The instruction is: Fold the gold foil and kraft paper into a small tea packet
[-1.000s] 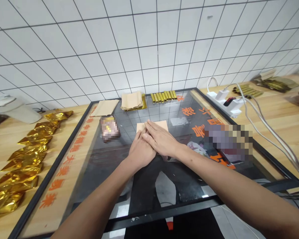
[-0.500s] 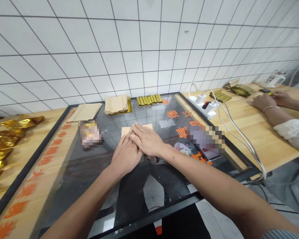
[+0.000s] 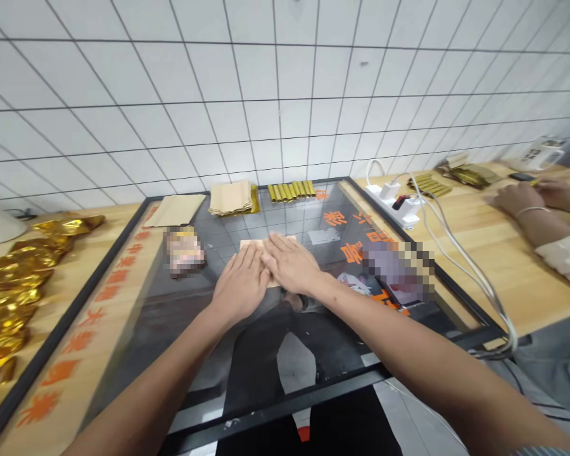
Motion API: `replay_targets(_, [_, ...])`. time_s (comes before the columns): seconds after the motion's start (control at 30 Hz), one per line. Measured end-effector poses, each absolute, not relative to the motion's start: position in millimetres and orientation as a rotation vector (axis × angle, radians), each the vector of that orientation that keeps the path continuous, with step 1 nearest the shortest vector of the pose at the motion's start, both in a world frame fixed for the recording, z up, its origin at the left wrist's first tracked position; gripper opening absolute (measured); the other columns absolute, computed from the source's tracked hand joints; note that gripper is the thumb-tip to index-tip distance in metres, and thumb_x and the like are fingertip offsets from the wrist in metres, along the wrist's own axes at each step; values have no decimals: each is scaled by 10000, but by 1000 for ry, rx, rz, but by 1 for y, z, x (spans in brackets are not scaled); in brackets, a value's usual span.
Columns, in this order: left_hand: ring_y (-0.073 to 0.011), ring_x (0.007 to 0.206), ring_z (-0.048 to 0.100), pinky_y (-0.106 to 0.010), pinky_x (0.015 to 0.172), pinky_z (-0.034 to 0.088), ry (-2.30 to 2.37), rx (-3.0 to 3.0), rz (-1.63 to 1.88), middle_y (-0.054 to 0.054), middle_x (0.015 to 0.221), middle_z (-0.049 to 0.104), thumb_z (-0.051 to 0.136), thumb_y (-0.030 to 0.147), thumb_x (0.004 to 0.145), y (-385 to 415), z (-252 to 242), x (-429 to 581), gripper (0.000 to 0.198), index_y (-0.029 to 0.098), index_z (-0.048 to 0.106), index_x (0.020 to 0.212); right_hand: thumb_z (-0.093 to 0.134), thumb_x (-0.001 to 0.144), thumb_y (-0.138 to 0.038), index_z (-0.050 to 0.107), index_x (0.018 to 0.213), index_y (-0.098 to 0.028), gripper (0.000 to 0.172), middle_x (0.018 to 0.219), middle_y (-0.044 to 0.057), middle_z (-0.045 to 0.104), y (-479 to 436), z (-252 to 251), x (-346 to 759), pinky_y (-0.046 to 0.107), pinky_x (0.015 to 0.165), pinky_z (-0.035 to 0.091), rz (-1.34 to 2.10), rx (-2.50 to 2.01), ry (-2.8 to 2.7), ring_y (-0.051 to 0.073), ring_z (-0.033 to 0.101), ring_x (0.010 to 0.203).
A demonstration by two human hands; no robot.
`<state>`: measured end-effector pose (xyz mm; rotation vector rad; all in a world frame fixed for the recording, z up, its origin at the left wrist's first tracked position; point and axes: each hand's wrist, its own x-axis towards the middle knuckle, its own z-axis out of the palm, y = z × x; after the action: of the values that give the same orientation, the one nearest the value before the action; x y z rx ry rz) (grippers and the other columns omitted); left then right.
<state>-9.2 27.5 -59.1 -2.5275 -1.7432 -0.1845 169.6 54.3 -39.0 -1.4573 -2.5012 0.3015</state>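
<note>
My left hand (image 3: 240,284) and my right hand (image 3: 292,265) lie flat side by side, fingers stretched out, pressing on a tan paper piece (image 3: 253,243) that rests on the glass panel (image 3: 247,329). Most of the paper is hidden under my palms; only its far edge shows. Both hands are open and hold nothing.
A stack of tan papers (image 3: 230,196), a flat tan sheet (image 3: 175,209) and a row of gold sticks (image 3: 292,190) lie at the panel's far edge. Gold foil bags (image 3: 16,272) line the left. A power strip (image 3: 399,202) with white cables sits right. Another person's hands (image 3: 527,196) work far right.
My hands have slid slightly apart on the paper, from overlapping to side by side. The view swung right, bringing the other person into sight.
</note>
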Motion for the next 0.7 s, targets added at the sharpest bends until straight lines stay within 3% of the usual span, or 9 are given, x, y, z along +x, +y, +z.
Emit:
replay_targets(0.13, [-302, 1678, 316, -489, 1362, 285, -1794, -2536, -149, -185, 1789, 337, 245, 385, 1135, 24, -54, -5, 673, 27, 414, 1679, 299, 1142, -377, 405, 1695, -37, 657, 1801, 196, 301, 57, -45, 178, 496, 1375, 197, 226, -1482, -2504, 310, 267, 1686])
replay_targets(0.7, [-304, 1687, 294, -497, 1363, 287, -1853, -2488, -119, -168, 1799, 316, 308, 465, 1137, 14, -50, -10, 684, 79, 413, 1692, 251, 1132, -449, 395, 1704, -50, 712, 1800, 190, 305, 60, -53, 180, 539, 1362, 212, 183, -1490, -2517, 323, 280, 1682])
